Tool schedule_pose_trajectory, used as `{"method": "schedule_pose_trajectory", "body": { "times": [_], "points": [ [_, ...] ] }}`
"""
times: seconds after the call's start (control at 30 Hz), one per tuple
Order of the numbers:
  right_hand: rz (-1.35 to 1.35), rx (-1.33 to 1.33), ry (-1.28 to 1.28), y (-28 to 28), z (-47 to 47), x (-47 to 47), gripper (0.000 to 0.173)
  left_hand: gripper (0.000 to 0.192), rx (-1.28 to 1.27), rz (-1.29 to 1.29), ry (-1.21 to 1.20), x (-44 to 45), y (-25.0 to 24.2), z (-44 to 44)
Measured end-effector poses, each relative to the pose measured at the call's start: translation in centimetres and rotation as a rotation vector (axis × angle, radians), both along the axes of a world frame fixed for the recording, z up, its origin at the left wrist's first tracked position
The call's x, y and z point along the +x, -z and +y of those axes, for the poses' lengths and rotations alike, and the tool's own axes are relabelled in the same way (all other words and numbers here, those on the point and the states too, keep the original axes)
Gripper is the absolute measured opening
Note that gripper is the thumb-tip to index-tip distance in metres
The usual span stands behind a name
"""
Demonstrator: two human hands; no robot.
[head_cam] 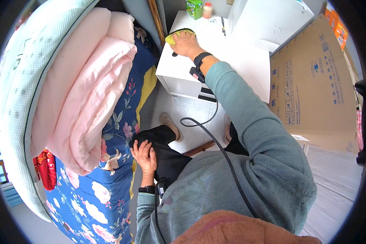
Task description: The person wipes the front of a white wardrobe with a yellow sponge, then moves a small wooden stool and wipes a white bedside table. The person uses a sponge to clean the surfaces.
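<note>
My right hand (185,44) reaches forward and presses a yellow cloth with a dark edge (171,39) onto the top of a white cabinet (231,64), near its far left corner. The fingers are spread over the cloth. A small dark object shows just below that hand. My left hand (145,158) rests on my left knee, over black trousers, and holds nothing. Each wrist wears a black strap with a small device, and a black cable (222,149) loops across my front.
On the cabinet stand a green box (194,9), a jar with a red lid (207,11) and a pen (223,26). A large cardboard box (317,88) is at the right. Left lies a bed with a blue floral cover (88,201), a folded pink quilt (88,79) and a white mattress or cushion (15,100).
</note>
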State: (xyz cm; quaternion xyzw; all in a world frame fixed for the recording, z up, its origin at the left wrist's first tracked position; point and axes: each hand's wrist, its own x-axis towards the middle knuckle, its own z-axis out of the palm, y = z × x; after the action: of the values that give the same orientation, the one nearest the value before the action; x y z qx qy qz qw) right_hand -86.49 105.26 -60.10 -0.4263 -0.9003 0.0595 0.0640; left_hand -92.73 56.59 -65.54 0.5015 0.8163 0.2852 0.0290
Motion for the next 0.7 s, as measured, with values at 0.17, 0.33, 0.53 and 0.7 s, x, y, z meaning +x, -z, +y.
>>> {"method": "schedule_pose_trajectory", "body": {
  "times": [0.17, 0.33, 0.53, 0.7],
  "points": [
    [0.110, 0.054, -0.109, 0.7, -5.9, 2.1, 0.052, 0.021, 0.007, 0.076, -0.006, 0.2, 0.6, -0.1],
    [0.148, 0.062, -0.189, 0.9, -10.5, 5.4, 0.057, 0.016, -0.002, 0.188, -0.037, 0.0, 1.4, 0.7],
    [0.192, 0.030, -0.136, 1.4, -14.1, 13.3, 0.059, 0.011, -0.038, 0.345, -0.020, 0.0, 1.9, 1.7],
    [0.159, 0.165, -0.002, 2.6, -14.3, 22.8, 0.057, 0.010, -0.048, 0.418, 0.079, 0.7, 1.3, 1.8]
  ]
}}
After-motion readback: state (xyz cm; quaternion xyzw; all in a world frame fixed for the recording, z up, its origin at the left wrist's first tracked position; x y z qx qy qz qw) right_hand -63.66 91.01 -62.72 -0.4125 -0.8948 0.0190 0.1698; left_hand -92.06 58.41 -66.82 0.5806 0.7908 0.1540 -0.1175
